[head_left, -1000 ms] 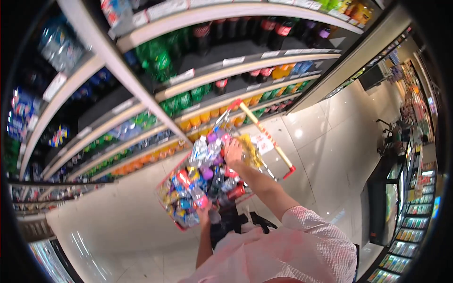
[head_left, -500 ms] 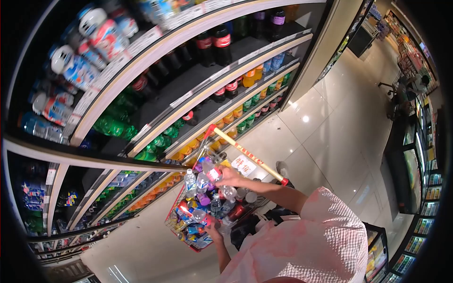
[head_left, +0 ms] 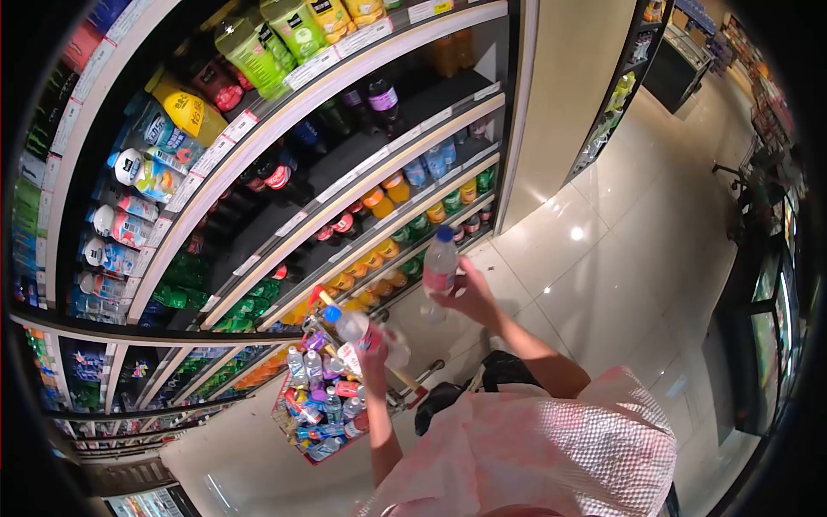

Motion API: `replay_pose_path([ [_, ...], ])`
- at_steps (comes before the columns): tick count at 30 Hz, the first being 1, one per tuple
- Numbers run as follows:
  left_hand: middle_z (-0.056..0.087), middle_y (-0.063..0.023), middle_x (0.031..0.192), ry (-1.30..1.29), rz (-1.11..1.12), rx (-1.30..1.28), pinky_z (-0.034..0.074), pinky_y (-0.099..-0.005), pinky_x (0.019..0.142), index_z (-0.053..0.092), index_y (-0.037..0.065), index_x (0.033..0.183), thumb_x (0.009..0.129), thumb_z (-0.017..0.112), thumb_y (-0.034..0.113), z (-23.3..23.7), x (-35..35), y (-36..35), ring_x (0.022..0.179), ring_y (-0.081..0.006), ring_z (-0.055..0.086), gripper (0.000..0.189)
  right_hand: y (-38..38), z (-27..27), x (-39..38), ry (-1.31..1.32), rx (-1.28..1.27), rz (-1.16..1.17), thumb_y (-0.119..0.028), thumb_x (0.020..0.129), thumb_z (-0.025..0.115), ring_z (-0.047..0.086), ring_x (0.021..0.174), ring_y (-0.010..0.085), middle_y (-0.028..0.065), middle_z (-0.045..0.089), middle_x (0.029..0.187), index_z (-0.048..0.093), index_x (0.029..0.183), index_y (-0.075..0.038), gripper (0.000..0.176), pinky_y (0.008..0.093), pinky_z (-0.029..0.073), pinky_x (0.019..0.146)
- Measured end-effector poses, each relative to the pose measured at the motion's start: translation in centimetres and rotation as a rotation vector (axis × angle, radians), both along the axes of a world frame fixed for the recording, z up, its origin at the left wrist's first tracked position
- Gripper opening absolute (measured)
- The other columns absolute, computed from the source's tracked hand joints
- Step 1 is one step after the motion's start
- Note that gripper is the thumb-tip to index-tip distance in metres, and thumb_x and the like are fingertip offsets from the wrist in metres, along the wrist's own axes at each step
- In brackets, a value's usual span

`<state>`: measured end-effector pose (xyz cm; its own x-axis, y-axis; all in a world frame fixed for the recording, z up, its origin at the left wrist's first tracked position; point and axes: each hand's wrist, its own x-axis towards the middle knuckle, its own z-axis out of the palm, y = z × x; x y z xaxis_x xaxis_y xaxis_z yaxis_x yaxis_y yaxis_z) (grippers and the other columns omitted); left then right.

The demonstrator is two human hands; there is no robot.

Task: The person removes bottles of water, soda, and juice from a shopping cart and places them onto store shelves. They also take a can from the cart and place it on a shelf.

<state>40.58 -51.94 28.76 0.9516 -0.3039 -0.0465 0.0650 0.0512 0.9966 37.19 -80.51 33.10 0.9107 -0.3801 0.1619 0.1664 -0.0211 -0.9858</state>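
My left hand [head_left: 373,362] is wrapped round a clear plastic bottle [head_left: 349,324] with a blue cap, its cap end tilted up and to the left over the shopping cart. Farther right, my right hand [head_left: 472,297] grips a second clear bottle [head_left: 440,258], nearly upright, with a blue cap and a pinkish label. Below and left of my hands stands the shopping cart [head_left: 282,420], heaped with drink bottles [head_left: 332,405] and cans. Part of the cart's handle and its white sign is hidden behind my left hand and its bottle.
A tall drinks shelf [head_left: 345,211] curves along the left, with juice, cola and green soda bottles on its tiers. A beige pillar [head_left: 551,112] ends it. Tiled floor [head_left: 594,267] runs off to the right, past dark glass-front display cases [head_left: 758,362].
Both hands have risen out of the cart, each with a bottle. The right hand has moved right, away from the cart. My view has shifted, showing more of the upper shelf.
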Motion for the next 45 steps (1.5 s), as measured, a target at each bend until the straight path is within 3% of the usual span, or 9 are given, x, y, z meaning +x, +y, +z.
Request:
replay_pose_path([
  [4, 0.046, -0.0118, 0.134, -0.427, -0.135, 0.173, 0.038, -0.0395, 0.109, 0.046, 0.002, 0.136, 0.088, 0.076, 0.013, 5.1, 5.7, -14.5, 0.125, -0.0251, 0.049, 0.058, -8.9, 3.1, 0.9, 0.014, -0.152, -0.222, -0.007, 0.077, 0.086, 0.067, 0.082, 0.011, 0.0076, 0.073, 0.104, 0.049, 0.13, -0.004, 0.065, 0.0279, 0.053, 0.07],
  [7, 0.049, -0.0121, 0.129, -0.356, -0.085, -0.03, 0.042, -0.0366, 0.105, 0.035, 0.001, 0.143, 0.08, 0.083, 0.007, 8.8, 9.6, -24.6, 0.121, -0.0245, 0.053, 0.079, -13.8, 7.4, 2.6, -0.076, -0.167, -0.269, -0.006, 0.08, 0.084, 0.068, 0.091, 0.016, 0.0101, 0.071, 0.107, 0.048, 0.132, -0.003, 0.064, 0.0308, 0.054, 0.079],
  [11, 0.06, -0.0155, 0.122, -0.944, -0.023, 0.01, 0.048, -0.035, 0.099, 0.051, -0.003, 0.13, 0.075, 0.087, 0.006, 15.6, 16.3, -34.1, 0.113, -0.0251, 0.061, 0.066, -20.2, 10.9, 9.2, -0.364, -0.282, -0.418, -0.01, 0.081, 0.085, 0.067, 0.097, 0.0194, 0.013, 0.068, 0.113, 0.047, 0.132, -0.001, 0.064, 0.034, 0.054, 0.085],
  [18, 0.061, -0.0204, 0.115, -0.747, 0.014, -0.148, 0.051, -0.0421, 0.093, 0.052, 0.0, 0.125, 0.078, 0.084, 0.008, 16.3, 28.4, -45.5, 0.109, -0.0361, 0.063, 0.058, -28.3, 12.1, 21.7, -0.338, -0.417, -0.419, -0.01, 0.085, 0.08, 0.068, 0.099, 0.0262, 0.0175, 0.065, 0.113, 0.037, 0.141, -0.003, 0.071, 0.0376, 0.054, 0.086],
  [22, 0.064, -0.0255, 0.111, -0.816, 0.192, 0.234, 0.049, -0.0478, 0.09, 0.058, -0.002, 0.116, 0.077, 0.085, 0.015, 11.0, 34.9, -48.2, 0.106, -0.0447, 0.061, 0.05, -30.3, 11.4, 28.1, -0.202, -0.478, -0.405, -0.01, 0.084, 0.081, 0.067, 0.085, 0.0242, 0.0149, 0.065, 0.104, 0.039, 0.138, -0.003, 0.068, 0.0381, 0.054, 0.075],
  [24, 0.064, -0.0278, 0.124, -0.533, -0.099, 0.353, 0.049, -0.0479, 0.094, 0.058, -0.001, 0.126, 0.077, 0.084, 0.013, 11.6, 37.7, -47.7, 0.113, -0.0448, 0.061, 0.058, -31.4, 10.5, 31.3, -0.179, -0.527, -0.359, -0.012, 0.084, 0.081, 0.068, 0.085, 0.03, 0.0205, 0.064, 0.104, 0.04, 0.131, -0.001, 0.063, 0.0398, 0.054, 0.075],
  [28, 0.062, -0.0293, 0.129, -0.759, 0.384, 0.218, 0.043, -0.049, 0.105, 0.062, 0.001, 0.129, 0.084, 0.08, 0.023, 11.3, 40.1, -49.5, 0.125, -0.0473, 0.054, 0.053, -34.7, 5.9, 38.5, 0.018, -0.759, -0.265, -0.018, 0.084, 0.078, 0.063, 0.096, 0.0443, 0.0279, 0.065, 0.108, 0.059, 0.116, 0.004, 0.042, 0.0447, 0.052, 0.082],
  [32, 0.058, -0.031, 0.133, -0.945, 0.352, 0.415, 0.041, -0.05, 0.109, 0.056, 0.0, 0.135, 0.084, 0.078, 0.019, 7.7, 44.3, -49.8, 0.127, -0.0477, 0.052, 0.059, -33.5, 5.2, 42.2, -0.256, -0.665, -0.474, -0.017, 0.08, 0.076, 0.06, 0.108, 0.0489, 0.0274, 0.066, 0.112, 0.064, 0.118, 0.001, 0.044, 0.0517, 0.052, 0.091],
  [45, 0.064, -0.0238, 0.129, -0.897, 0.239, 0.997, 0.048, -0.0429, 0.105, 0.061, 0.005, 0.132, 0.076, 0.07, 0.008, 2.6, 49.4, -47.4, 0.123, -0.0407, 0.059, 0.057, -34.4, 3.8, 43.7, 0.045, -0.841, -0.309, -0.024, 0.086, 0.068, 0.07, 0.098, 0.0354, 0.0178, 0.072, 0.11, 0.069, 0.113, -0.009, 0.032, 0.0484, 0.055, 0.08],
])
